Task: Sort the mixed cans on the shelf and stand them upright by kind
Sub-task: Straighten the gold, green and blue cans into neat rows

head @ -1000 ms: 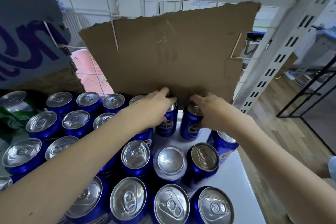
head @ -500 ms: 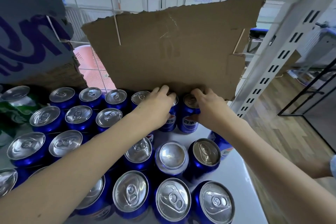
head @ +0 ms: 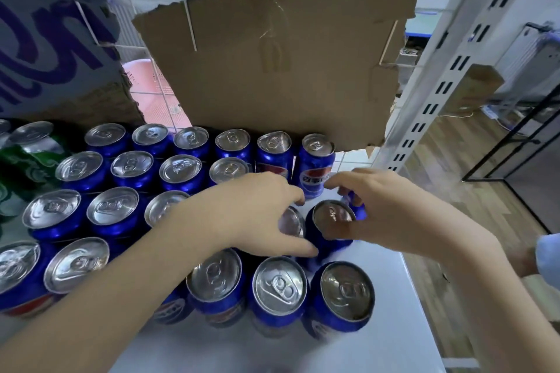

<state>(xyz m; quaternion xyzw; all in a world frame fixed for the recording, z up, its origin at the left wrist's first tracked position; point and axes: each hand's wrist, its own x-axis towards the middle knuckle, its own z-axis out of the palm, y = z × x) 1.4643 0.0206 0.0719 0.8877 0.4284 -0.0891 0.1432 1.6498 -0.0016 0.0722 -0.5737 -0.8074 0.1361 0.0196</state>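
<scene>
Once off back cans point(head: 315, 160), hands point(head: 394, 215) nearer.

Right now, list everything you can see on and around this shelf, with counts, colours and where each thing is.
blue cans: about twenty, blue with silver tops, upright in rows across the shelf
green cans: at least one, green, far left edge, partly cut off
cardboard sheet: one, brown, torn, against the wire back
printed cardboard: one, grey with purple lettering, upper left
shelf: one, white, with a slotted white upright on the right
pink basket: one, pink, behind the wire grid
left hand: one, spread over a can in the middle row
right hand: one, its grip closing round a blue can at the row's right end
</scene>
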